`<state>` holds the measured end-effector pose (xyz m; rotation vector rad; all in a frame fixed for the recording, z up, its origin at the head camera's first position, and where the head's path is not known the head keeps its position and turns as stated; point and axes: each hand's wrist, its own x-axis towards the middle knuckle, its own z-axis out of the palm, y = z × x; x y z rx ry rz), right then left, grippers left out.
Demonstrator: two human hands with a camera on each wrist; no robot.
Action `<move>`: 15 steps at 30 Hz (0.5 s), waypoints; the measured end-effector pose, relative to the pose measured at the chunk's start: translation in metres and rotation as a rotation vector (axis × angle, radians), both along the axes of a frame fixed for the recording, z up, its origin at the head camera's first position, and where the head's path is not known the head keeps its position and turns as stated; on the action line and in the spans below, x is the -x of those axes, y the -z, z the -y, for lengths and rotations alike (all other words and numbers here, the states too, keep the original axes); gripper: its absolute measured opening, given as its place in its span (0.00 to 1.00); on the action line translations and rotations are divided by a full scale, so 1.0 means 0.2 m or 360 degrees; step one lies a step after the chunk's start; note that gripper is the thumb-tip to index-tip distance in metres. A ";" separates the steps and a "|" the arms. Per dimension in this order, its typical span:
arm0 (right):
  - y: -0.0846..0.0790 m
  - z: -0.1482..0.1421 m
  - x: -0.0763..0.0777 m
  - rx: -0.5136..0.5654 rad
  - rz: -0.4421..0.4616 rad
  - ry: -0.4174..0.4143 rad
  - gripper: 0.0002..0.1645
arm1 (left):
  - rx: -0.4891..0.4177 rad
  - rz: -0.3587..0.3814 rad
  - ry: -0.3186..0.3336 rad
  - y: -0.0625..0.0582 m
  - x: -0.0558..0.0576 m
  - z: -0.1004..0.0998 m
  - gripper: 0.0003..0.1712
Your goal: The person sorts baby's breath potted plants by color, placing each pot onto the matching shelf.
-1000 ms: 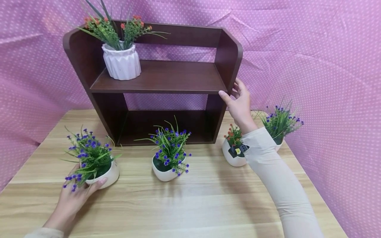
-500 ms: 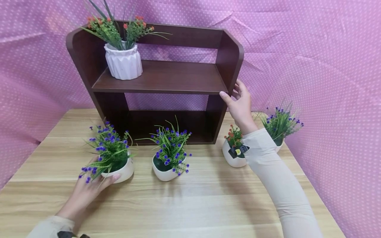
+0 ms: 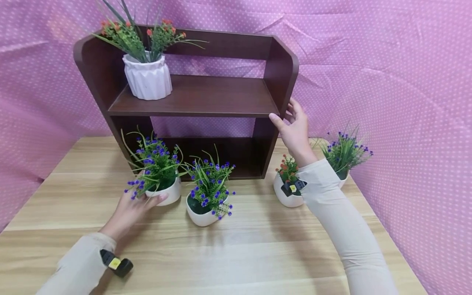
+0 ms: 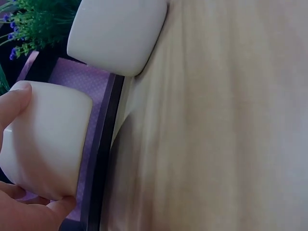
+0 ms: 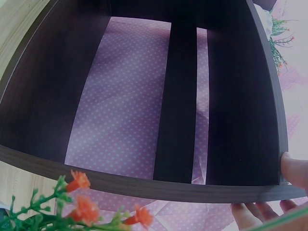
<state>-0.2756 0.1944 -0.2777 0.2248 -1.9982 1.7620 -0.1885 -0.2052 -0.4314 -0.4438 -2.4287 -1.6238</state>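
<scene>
My left hand (image 3: 129, 211) holds a potted plant (image 3: 166, 193) with blue-purple flowers, thumb and fingers round its white pot. In the left wrist view this pot (image 4: 50, 137) is held in front of the lower part of the shelf, its base facing the camera. My right hand (image 3: 296, 133) grips the right side of a dark brown two-tier shelf (image 3: 221, 96), the thumb at the front edge of the upper board and the other fingers behind the side panel. Just right of the held plant stands a similar blue-flowered plant (image 3: 202, 215) in a white pot.
A ribbed white pot (image 3: 149, 80) with orange flowers stands on the shelf's upper board, at left. Beneath my right forearm is a small orange-flowered plant (image 3: 287, 198), with another purple-flowered plant (image 3: 343, 157) beyond it. Pink dotted cloth (image 3: 387, 102) hangs behind the wooden table (image 3: 239, 254).
My left hand has carried the blue-flowered plant to the right and away from me, from the table's left side to the front of the shelf. The right hand keeps its grip on the shelf.
</scene>
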 end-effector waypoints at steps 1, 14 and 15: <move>0.00 0.00 0.00 -0.0002 -0.0001 -0.0001 0.37 | -0.0019 -0.0007 0.0007 0.00 0.03 -0.01 0.44; 0.01 0.00 0.00 -0.0019 0.0002 -0.0002 0.36 | 0.0029 0.0084 -0.0172 -0.04 0.34 -0.05 0.52; 0.00 0.00 0.00 -0.0019 0.0003 -0.0001 0.37 | 0.0023 0.0094 -0.0176 -0.04 0.36 -0.05 0.52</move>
